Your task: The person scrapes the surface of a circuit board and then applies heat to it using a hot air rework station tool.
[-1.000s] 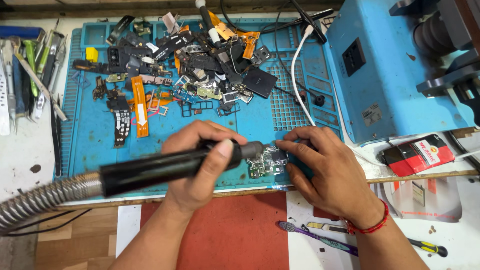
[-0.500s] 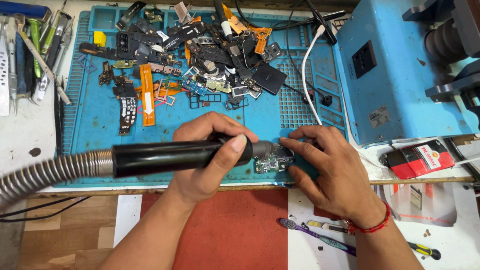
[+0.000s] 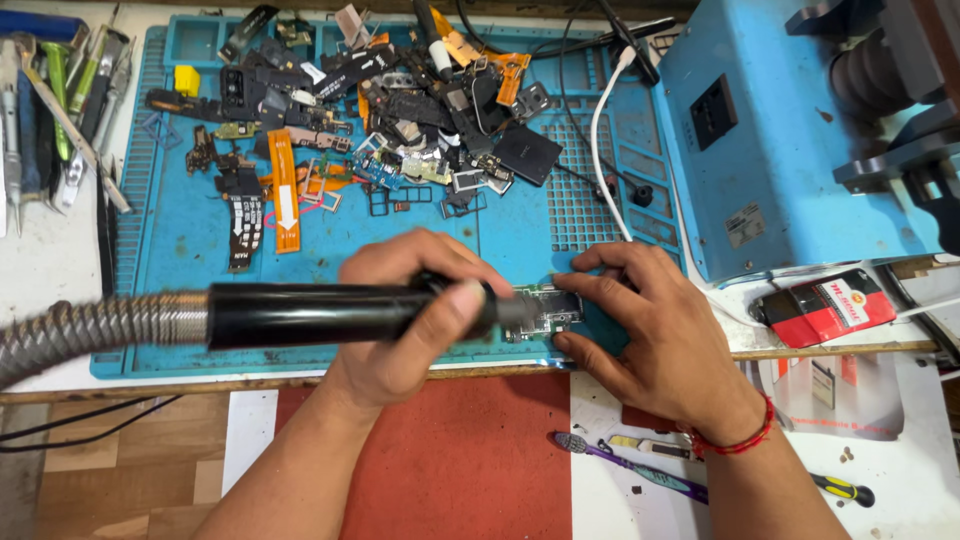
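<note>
Single head-worn view, looking steeply down from above the bench edge, facing 12 o'clock, close range, blue mat (image 3: 190, 250) filling upper frame, both forearms entering from 6 o'clock, no second view

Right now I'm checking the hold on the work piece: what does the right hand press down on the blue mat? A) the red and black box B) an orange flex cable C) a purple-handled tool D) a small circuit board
D: the right hand lies flat with its fingers on the small circuit board on the blue mat, while the left hand aims the black hose-fed handpiece at it.
</note>
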